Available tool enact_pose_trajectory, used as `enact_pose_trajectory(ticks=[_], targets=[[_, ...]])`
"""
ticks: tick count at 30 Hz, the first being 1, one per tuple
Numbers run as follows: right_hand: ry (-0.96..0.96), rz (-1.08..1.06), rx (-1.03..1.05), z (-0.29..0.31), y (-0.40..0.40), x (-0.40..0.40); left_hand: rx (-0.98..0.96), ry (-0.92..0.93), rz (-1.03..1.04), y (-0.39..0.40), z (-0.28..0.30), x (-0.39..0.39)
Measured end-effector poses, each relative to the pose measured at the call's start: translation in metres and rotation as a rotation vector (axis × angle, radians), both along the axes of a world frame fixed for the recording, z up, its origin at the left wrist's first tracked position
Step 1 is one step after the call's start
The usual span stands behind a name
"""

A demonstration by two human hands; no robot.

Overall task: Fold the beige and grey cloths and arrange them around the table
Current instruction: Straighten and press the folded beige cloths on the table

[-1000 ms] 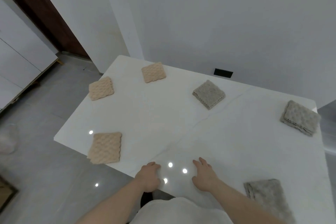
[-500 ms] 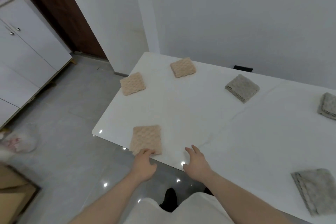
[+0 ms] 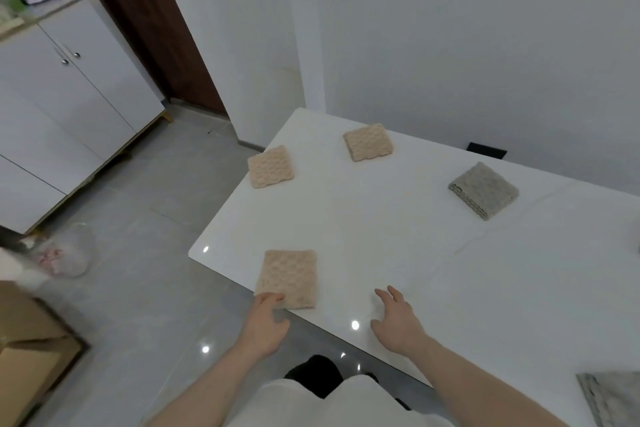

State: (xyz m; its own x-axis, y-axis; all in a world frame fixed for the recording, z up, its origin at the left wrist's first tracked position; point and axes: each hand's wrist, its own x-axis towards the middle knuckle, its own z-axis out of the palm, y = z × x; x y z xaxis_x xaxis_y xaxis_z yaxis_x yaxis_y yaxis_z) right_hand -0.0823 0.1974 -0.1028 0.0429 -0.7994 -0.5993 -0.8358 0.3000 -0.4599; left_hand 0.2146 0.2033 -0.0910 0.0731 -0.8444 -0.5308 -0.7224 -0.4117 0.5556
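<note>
- The white desk (image 3: 398, 243) carries three beige cloths, each folded into a small square: one at its near left edge (image 3: 289, 278), one by its far left corner (image 3: 270, 166), and one along its far side (image 3: 368, 142).
- A folded grey cloth (image 3: 483, 190) lies further right along the far side of the desk, and another grey cloth (image 3: 613, 399) shows at its near right edge (cut off by the frame, so its fold cannot be judged).
- The left hand (image 3: 265, 321) touches the near corner of the nearest beige cloth with its fingertips; whether it pinches the cloth or only nudges it I cannot tell.
- The right hand (image 3: 396, 317) is spread open just over the near edge of the desk, to the right of that cloth, holding nothing.
- By my judgement the task is nearly done: the folding looks finished, and what is left seems to be squaring the nearest beige cloth to the edge of the desk.
- As for containers, a brown cardboard box (image 3: 31, 350) stands on the floor well left of the desk, its contents hidden; a clear bag (image 3: 69, 253) near it holds something pinkish, too blurred to name.
</note>
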Motion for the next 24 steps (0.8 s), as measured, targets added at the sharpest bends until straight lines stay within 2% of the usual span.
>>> enact_pose_trajectory(ticks=[11,15,18,24], targets=[[-0.070,-0.050,-0.014,-0.002,-0.026,0.041,0.078,-0.038,-0.021,-0.052,-0.001,0.028],[-0.089,-0.175,0.019,-0.011,-0.037,0.068,0.132,-0.040,-0.048,-0.084,-0.009,0.048],[-0.114,-0.322,0.038,-0.015,-0.046,0.097,0.151,-0.062,-0.157,-0.107,-0.017,0.069],[-0.126,-0.550,0.068,-0.022,-0.055,0.158,0.278,0.037,-0.322,-0.145,-0.034,0.102]])
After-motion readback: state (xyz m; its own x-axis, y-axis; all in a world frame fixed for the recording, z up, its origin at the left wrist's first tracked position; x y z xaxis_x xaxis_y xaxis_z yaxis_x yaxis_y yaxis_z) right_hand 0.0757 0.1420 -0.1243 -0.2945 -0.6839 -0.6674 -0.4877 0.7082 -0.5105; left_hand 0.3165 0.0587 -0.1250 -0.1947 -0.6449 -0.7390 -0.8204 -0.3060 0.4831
